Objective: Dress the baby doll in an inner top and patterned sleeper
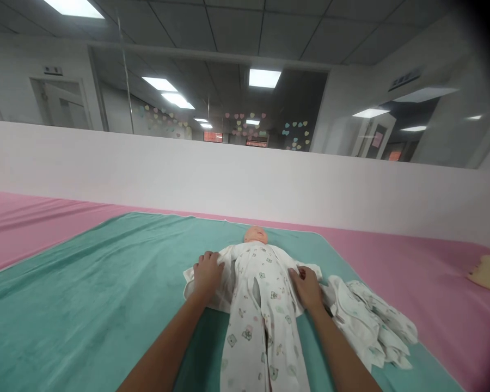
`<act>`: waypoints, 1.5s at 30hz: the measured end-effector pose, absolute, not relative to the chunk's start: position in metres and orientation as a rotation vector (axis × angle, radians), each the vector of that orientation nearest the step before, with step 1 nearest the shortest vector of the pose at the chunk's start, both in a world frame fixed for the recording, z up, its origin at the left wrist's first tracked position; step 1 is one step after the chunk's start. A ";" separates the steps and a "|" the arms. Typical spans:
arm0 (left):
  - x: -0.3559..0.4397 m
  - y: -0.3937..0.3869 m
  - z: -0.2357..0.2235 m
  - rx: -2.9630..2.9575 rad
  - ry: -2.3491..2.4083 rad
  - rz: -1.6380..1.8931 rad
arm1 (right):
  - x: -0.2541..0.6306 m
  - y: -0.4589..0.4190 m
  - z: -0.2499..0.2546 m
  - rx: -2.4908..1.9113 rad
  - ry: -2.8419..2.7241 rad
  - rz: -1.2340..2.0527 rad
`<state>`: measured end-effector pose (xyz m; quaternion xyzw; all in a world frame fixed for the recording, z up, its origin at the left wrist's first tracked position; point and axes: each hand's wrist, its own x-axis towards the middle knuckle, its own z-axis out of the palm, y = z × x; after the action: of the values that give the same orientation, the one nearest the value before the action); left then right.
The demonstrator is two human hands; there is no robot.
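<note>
A baby doll lies on its back, its head at the far end and its body covered by clothes. White printed baby clothes lie over it, the two legs stretching toward me with a gap between them. Beneath and beside them, a white baby shirt spreads out to both sides. My left hand rests on the shirt at the left of the doll, fingers bent over the cloth. At the right side, my right hand is closed, thumb and fingers pinched at the cloth's edge. Both sets of fingertips are partly hidden.
A crumpled pile of white printed clothes lies right of my right forearm. Under everything is a green sheet on a pink cover. A pale yellow object sits at the far right. Behind stands a white low wall below glass.
</note>
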<state>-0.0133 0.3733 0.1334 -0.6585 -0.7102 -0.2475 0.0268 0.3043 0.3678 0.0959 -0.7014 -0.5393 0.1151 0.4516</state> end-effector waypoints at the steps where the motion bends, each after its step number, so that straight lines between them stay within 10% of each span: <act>1: -0.013 0.377 0.134 -2.006 -2.234 -0.770 | 0.306 0.370 0.097 -1.721 -1.306 0.347; 18: 0.053 0.368 0.237 -2.675 -2.185 -1.718 | 0.276 0.367 0.169 -0.669 -1.099 1.409; 25: 0.038 0.343 0.273 -3.751 -1.691 -0.817 | 0.272 0.338 0.164 -0.485 -1.054 1.682; 38: 0.064 0.343 0.241 -3.132 -1.719 -0.153 | 0.256 0.320 0.145 -1.182 -1.749 0.577; 45: 0.058 0.310 0.178 -2.714 -1.523 -0.561 | 0.253 0.284 0.157 -1.255 -2.161 0.267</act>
<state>0.0580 0.3097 0.1776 -0.8582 -0.4816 -0.1774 -0.0103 0.2528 0.2836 0.1566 -0.4749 -0.8177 0.1010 0.3093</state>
